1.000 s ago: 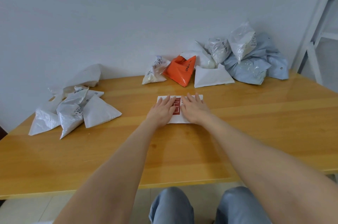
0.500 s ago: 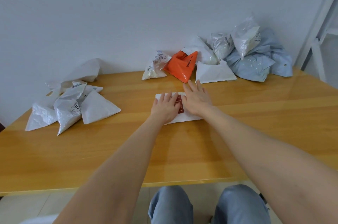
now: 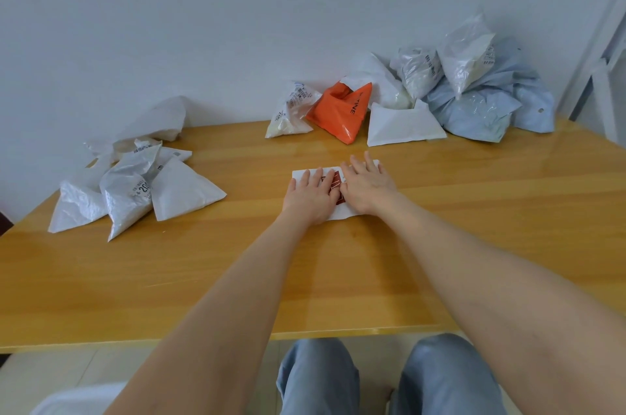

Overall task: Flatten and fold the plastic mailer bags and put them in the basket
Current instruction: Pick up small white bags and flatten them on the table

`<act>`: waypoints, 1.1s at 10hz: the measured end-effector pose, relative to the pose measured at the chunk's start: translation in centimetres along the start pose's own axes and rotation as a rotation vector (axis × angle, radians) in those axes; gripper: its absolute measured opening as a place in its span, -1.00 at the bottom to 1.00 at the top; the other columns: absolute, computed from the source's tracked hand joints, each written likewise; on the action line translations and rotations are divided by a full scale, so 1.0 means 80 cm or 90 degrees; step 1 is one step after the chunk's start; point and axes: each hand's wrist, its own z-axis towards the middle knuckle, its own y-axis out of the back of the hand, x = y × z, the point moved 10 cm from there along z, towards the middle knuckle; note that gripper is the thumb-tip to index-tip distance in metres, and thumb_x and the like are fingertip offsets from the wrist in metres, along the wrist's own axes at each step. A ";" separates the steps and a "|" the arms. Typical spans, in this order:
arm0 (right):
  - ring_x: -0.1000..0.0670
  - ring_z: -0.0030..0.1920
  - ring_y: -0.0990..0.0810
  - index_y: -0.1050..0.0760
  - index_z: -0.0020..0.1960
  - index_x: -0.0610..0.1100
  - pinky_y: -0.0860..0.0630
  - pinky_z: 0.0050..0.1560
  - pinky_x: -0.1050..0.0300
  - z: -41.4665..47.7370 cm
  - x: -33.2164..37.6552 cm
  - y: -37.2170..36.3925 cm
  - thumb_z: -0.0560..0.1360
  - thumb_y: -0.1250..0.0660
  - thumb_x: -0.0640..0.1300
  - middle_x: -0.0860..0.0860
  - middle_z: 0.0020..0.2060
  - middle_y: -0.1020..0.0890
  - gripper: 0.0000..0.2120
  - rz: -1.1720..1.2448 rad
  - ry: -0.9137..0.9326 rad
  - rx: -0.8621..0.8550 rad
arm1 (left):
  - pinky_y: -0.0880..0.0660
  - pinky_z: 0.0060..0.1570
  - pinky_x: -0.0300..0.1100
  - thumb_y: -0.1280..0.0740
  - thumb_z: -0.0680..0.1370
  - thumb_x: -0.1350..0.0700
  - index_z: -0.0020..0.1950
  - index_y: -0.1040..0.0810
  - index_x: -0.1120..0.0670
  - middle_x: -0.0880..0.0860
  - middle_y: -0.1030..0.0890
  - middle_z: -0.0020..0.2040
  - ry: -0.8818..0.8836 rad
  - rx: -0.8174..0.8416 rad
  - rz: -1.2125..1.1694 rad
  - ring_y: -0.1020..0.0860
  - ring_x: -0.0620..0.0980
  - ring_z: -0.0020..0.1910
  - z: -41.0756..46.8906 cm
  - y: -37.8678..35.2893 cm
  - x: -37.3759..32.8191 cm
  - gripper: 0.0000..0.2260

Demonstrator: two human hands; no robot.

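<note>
Both hands flat on a white mailer bag

Left hand [image 3: 310,196] and right hand [image 3: 367,184] press the white mailer bag [image 3: 349,211] onto the wooden bench [image 3: 474,211], fingers straight, slightly spread.

both flat hands, left hand [image 3: 310,196] and right hand [image 3: 367,184], on perhaps folded white mailer [image 3: 343,211]

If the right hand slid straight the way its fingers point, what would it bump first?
Probably the orange bag, after bare table. The right hand lies flat on the white mailer, fingers angled slightly left. The folded white bag beside it is close, so I'm unsure.
</note>
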 end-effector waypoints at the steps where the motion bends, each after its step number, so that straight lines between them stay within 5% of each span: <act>1: -0.13 0.54 0.26 0.11 0.58 -0.07 0.16 0.53 -0.12 0.000 -0.002 -0.005 0.66 0.13 0.01 -0.03 0.57 0.13 -0.48 0.012 -0.004 0.012 | 0.13 0.50 0.08 0.17 0.66 -0.11 0.58 0.12 -0.05 0.00 0.10 0.59 0.000 0.000 0.006 0.13 0.05 0.56 0.001 -0.001 -0.001 -0.51; 11: -0.11 0.55 0.18 0.09 0.58 -0.08 0.13 0.52 -0.15 0.003 -0.006 -0.020 0.65 0.16 0.05 -0.03 0.57 0.08 -0.47 0.030 -0.012 0.040 | 0.13 0.51 0.08 0.17 0.65 -0.11 0.58 0.11 -0.04 0.01 0.12 0.59 0.001 0.004 0.019 0.14 0.05 0.56 0.001 -0.002 -0.001 -0.51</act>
